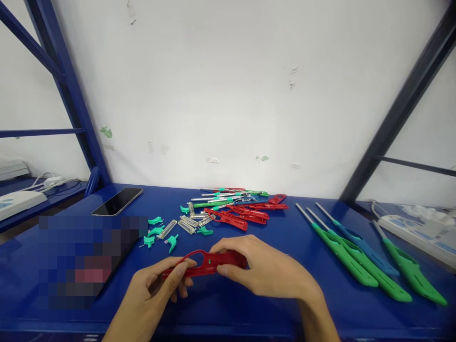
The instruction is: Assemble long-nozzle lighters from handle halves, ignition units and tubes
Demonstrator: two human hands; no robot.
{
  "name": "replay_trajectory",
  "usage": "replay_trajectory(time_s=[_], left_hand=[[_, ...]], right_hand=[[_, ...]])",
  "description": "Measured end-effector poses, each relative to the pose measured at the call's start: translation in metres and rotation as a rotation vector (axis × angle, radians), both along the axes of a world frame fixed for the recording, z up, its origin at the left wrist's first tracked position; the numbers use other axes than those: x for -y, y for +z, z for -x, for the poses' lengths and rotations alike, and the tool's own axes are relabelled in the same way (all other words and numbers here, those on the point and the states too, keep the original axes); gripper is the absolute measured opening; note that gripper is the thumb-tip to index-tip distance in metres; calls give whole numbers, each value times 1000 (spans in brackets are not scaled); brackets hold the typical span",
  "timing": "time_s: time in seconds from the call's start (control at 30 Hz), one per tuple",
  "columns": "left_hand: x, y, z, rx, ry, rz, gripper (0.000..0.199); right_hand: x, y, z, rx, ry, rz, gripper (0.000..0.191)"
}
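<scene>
Between both hands is a red plastic lighter shell half [205, 270] with a looped trigger opening, its hollow inner side towards me. My left hand [153, 285] is closed on the shell's left end, thumb on top. My right hand [265, 268] grips its right end between thumb and fingers, covering part of it. Just beyond lie several teal triggers [172, 242] and clear fuel tanks [186, 225]. Behind these sits a pile of more red shell halves [231, 219] and metal lighter tubes [217, 199] with wires.
Several long-tube lighters with green [344, 256] and blue [366, 249] handles lie at the right. A phone [117, 202] rests at the back left. A blurred-out item [92, 261] is at the left. White power strips [420, 232] stand beyond the frame posts.
</scene>
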State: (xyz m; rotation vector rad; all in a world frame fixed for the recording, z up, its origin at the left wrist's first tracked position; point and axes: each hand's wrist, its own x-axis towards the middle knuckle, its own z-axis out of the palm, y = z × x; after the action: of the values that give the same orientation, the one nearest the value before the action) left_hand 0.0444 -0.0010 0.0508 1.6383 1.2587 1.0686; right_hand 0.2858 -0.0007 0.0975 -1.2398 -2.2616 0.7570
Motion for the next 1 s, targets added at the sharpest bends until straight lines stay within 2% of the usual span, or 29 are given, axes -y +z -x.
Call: replay_trajectory(time_s=[0.4, 0.63, 0.87, 1.0], left_hand=[[-2, -10, 0, -44, -14, 23, 52], [-1, -10, 1, -33, -13, 33, 54], [-2, -11, 0, -28, 4, 18, 52], [-1, -9, -1, -33, 2, 12, 51]], right_hand=[[-4, -5, 0, -32, 39, 33, 14], [-5, -6, 0, -39, 50, 58, 12], [-1, -1, 3, -16, 9, 55, 13], [-3, -4, 7, -48, -14, 26, 10]])
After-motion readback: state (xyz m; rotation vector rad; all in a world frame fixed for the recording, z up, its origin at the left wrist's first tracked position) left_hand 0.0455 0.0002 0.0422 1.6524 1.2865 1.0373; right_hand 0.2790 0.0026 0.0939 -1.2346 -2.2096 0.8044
